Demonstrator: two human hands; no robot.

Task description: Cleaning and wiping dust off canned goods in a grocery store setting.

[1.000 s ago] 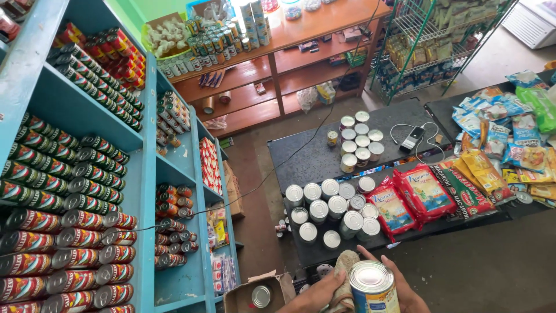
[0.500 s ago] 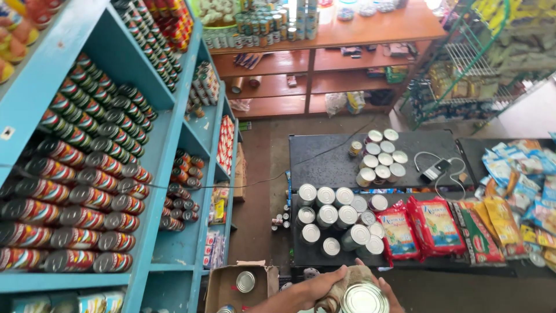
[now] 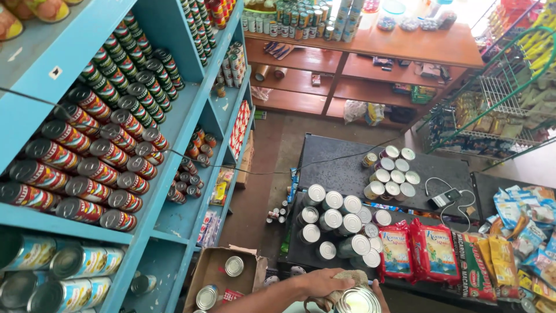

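Note:
At the bottom edge, my left hand (image 3: 317, 284) comes in from the left and closes over a beige cloth (image 3: 343, 294). The cloth is pressed against a tin can (image 3: 360, 301), of which only the silver lid shows. My right hand (image 3: 379, 288) is mostly out of frame; a few fingers wrap the can's right side. Below my hands, a black table (image 3: 347, 168) carries a cluster of large silver-lidded cans (image 3: 333, 217).
A blue shelf unit (image 3: 174, 133) full of stacked red-labelled tins (image 3: 92, 168) fills the left. An open cardboard box (image 3: 223, 278) holding cans sits on the floor. Red food bags (image 3: 417, 252), snack packets (image 3: 521, 232), brown wooden shelves (image 3: 359, 58) and a wire rack (image 3: 498, 98) stand beyond.
The can has sunk to the bottom edge of the view, so its label no longer shows. My left hand has come over it with the cloth. The view has swung toward the blue shelves.

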